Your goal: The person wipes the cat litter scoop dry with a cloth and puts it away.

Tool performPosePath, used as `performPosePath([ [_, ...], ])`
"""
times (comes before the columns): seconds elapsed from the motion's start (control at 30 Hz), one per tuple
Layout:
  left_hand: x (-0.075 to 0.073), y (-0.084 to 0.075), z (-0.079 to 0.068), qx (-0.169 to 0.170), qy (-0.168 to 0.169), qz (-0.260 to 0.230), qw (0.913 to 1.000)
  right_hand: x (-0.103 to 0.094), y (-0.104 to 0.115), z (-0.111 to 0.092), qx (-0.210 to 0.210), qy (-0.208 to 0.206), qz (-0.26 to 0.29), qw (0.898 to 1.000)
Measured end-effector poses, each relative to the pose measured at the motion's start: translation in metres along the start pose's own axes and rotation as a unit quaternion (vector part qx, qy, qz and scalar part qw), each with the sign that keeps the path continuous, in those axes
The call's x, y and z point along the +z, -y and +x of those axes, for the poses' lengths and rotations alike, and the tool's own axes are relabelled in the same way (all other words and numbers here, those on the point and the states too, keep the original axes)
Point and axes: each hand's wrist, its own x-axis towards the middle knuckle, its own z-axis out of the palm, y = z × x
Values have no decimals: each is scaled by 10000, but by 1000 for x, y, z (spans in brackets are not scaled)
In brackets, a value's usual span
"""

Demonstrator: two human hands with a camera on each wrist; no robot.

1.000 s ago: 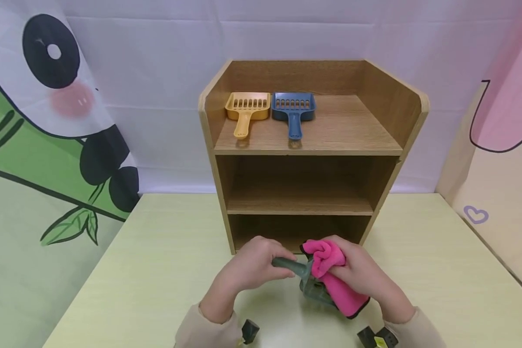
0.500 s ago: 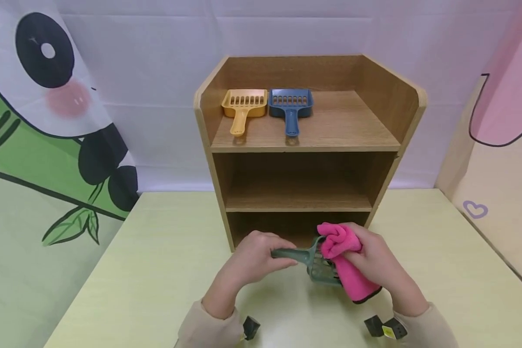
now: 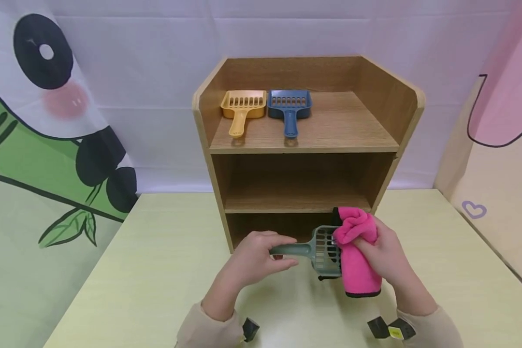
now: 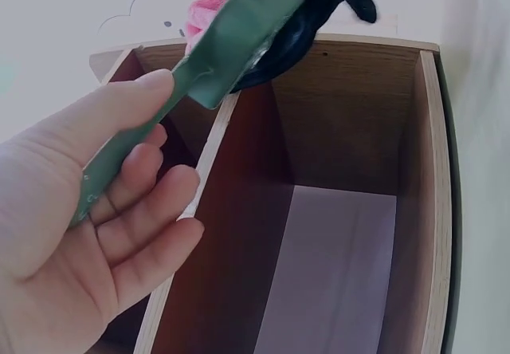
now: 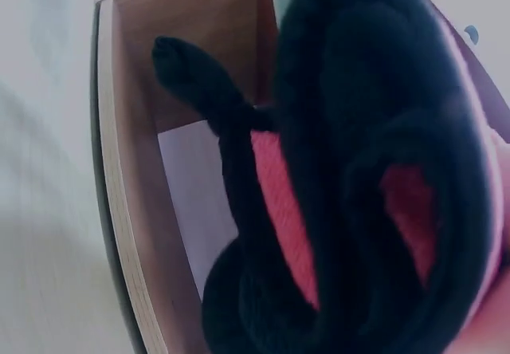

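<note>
In the head view my left hand (image 3: 252,258) pinches the handle of a green litter scoop (image 3: 319,251) between thumb and fingers. The scoop points right above the table, its slotted face turned up toward the camera. A pink cloth (image 3: 361,268) with black edging, bunched in my right hand (image 3: 387,249), covers the scoop's far end. The left wrist view shows the scoop (image 4: 239,39) edge-on, with my thumb on its handle and the other fingers of that hand (image 4: 72,194) loosely curled below. Folded dark edging of the cloth (image 5: 366,147) fills much of the right wrist view.
Just beyond my hands stands a wooden shelf unit (image 3: 343,123) with two open compartments under its top. A yellow litter scoop (image 3: 240,121) and a blue one (image 3: 290,121) lie side by side on that top. The pale table (image 3: 148,275) extends to both sides.
My right hand and the cloth have moved up and right along the scoop, uncovering much of its slotted head. The scoop has turned its slots toward the camera; my left hand keeps its grip.
</note>
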Motion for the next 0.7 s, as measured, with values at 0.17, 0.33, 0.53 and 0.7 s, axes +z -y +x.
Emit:
performPosePath([
  [0.17,4,0,1,309,-331,133,9989,-1,2,-1,349,-103,642,9973],
  [0.33,6,3,2,696,-859,187,9937,-2,6,-3,665,-326,1452,9866],
  [0.53,7,6,1,1098,-1239,-67,9862,-9,11,-5,1023,-79,2587,9605],
  [0.7,6,7,2,1620,-1895,-321,9679,-20,13,-5,1267,88,3646,9225],
])
